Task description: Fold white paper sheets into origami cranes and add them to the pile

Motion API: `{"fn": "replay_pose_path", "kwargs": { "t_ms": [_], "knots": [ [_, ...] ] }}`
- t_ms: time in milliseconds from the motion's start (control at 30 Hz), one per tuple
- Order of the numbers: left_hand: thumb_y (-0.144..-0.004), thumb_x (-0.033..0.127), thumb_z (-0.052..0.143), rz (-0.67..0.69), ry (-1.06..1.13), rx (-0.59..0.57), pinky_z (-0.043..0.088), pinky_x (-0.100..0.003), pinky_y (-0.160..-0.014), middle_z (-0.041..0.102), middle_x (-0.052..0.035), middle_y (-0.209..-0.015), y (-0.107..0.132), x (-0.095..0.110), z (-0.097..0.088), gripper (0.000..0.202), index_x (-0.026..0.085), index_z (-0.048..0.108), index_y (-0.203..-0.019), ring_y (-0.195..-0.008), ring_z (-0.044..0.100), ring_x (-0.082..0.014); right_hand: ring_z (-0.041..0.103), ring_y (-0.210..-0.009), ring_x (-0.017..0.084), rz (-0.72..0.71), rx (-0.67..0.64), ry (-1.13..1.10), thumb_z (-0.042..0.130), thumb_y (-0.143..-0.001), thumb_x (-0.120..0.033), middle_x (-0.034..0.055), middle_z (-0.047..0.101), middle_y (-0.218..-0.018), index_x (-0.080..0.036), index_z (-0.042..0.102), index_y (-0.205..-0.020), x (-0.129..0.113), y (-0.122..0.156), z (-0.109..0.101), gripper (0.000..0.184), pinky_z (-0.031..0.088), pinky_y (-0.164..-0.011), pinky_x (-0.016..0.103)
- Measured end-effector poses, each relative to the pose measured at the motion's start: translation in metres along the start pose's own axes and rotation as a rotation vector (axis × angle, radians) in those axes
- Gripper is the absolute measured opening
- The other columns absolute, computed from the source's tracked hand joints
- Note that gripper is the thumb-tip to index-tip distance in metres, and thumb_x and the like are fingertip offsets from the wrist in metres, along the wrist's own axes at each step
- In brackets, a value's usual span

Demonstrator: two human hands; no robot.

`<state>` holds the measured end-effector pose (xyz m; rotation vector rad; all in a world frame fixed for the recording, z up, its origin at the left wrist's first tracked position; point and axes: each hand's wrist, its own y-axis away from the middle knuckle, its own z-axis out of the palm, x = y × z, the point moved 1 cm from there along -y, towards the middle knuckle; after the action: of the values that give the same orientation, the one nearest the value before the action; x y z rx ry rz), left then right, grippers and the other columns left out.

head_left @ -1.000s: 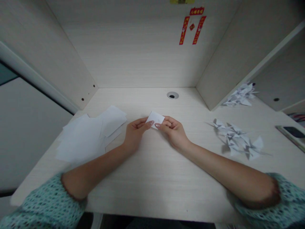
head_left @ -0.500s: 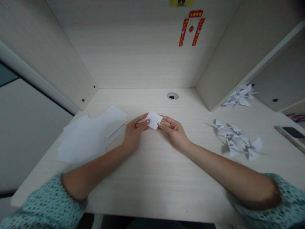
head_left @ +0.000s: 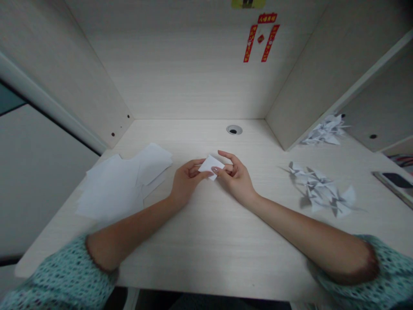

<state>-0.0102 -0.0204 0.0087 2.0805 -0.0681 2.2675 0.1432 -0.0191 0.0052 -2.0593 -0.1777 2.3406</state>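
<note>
A small folded square of white paper point(head_left: 210, 163) is held between my two hands, just above the middle of the desk. My left hand point(head_left: 189, 177) pinches its left and lower side, thumb on top and fingers behind. From the right, my right hand point(head_left: 235, 174) grips it with the thumb pressed on the front, close to the left thumb. The right index finger is stretched away past the paper's upper edge. Fingers behind the paper are partly hidden.
Loose white paper sheets point(head_left: 112, 185) lie to the left. Several folded paper cranes point(head_left: 319, 185) rest on the right, with another heap of them point(head_left: 327, 129) behind by the partition. A phone point(head_left: 395, 181) sits at the far right. A round cable hole point(head_left: 234, 129) is at the back.
The paper has shifted slightly right and toward me. Both thumbs have come together at its lower part, and the right index finger has lifted off its edge.
</note>
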Motion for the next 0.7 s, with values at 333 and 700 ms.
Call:
{"fn": "replay_pose_path", "kwargs": {
  "t_ms": [333,700],
  "knots": [
    [-0.066,0.039,0.075,-0.056,0.046,-0.005,0.052,-0.032,-0.078,0.075,-0.0073,-0.086,-0.0033,-0.0003,-0.0002,0.054,0.015,0.065,-0.114,-0.076,0.068,-0.0190,0.040,-0.045,0.010,-0.035,-0.004,-0.015,0.073,-0.071,-0.036,-0.0074,0.055,-0.051,-0.023,0.054,-0.117,0.0010,0.0001,-0.0003,0.051,0.026,-0.046,0.024],
    [-0.069,0.041,0.073,-0.036,0.007,0.007,0.051,-0.029,-0.071,0.073,-0.0044,-0.071,-0.0037,0.0003,-0.0020,0.058,0.014,0.062,-0.119,-0.069,0.067,-0.0171,0.061,-0.071,0.015,-0.085,-0.104,-0.021,0.068,-0.076,-0.034,0.0013,0.069,-0.084,-0.024,0.058,-0.110,0.0054,-0.0011,-0.0014,0.037,0.045,-0.067,0.029]
  ]
}}
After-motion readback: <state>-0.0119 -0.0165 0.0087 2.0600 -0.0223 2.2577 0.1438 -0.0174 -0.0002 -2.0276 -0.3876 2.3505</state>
